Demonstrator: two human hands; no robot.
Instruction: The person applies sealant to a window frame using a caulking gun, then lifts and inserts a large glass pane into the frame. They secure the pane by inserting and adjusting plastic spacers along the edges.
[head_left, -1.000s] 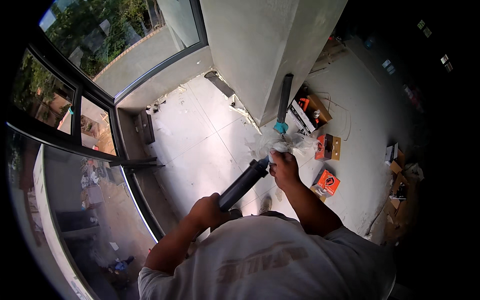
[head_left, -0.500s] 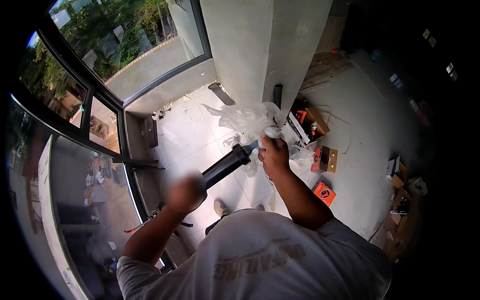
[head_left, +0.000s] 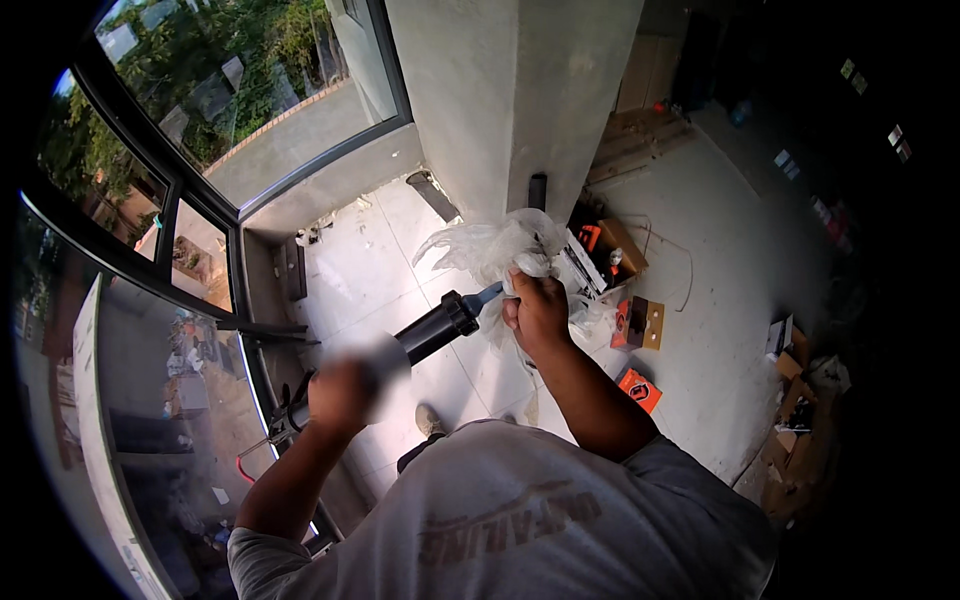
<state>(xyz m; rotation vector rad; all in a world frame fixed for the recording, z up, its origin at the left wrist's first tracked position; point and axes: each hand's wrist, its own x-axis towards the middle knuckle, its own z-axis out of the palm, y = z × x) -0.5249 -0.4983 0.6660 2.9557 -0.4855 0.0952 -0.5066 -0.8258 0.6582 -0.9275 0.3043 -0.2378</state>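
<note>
Two hands of mine show in the head view, with one black gun (head_left: 430, 338) slanting between them. My left hand (head_left: 338, 398) is closed around the gun's rear; a blurred patch covers the fingers, so I cannot make out how each one sits. From there the gun points forward and right, toward my right hand (head_left: 540, 312), and its nozzle (head_left: 484, 297) ends just beside that hand; I cannot tell whether the two touch. My right hand is closed on a bunch of filmy plastic (head_left: 500, 245), which spreads out ahead of it and to both sides, above the pale floor (head_left: 350, 270). Ahead of the right hand, past the plastic, a dark tube (head_left: 538, 190) stands by the pillar (head_left: 460, 100). To that hand's right lie an open box (head_left: 586, 268) with orange things in it, a second open box (head_left: 630, 322), and, a little farther back, an orange box (head_left: 640, 390). Well ahead and left of my left hand, I see a window (head_left: 240, 90).
</note>
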